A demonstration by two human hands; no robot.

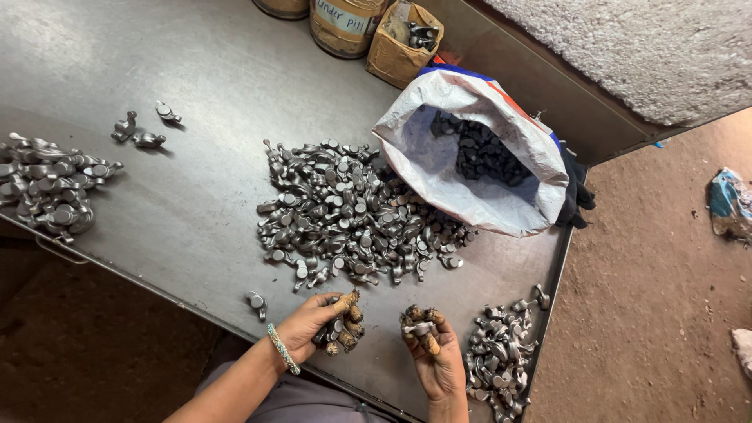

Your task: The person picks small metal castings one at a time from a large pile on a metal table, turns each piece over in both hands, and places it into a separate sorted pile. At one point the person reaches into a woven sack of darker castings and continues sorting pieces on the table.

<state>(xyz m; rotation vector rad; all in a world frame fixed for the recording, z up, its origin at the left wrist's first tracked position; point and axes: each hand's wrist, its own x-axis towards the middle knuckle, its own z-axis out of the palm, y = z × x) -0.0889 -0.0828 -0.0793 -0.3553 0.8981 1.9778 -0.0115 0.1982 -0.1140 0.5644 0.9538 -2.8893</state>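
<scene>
My left hand (317, 323) is closed around a few small grey metal parts near the table's front edge; its fingertips wear stained brown wraps, and a beaded bracelet (282, 349) sits on the wrist. My right hand (432, 352), fingertips wrapped the same way, pinches one small metal part (416, 328) close to the left hand. Just beyond both hands lies a big heap of the same metal parts (352, 211). A smaller heap (500, 352) lies right of my right hand at the table's corner.
A white woven sack (501, 192) lies open on its side with dark parts inside. Another pile (51, 184) and three loose parts (141, 129) sit at the left. A cardboard box (403, 43) and two tubs stand at the back. Dirt floor lies to the right.
</scene>
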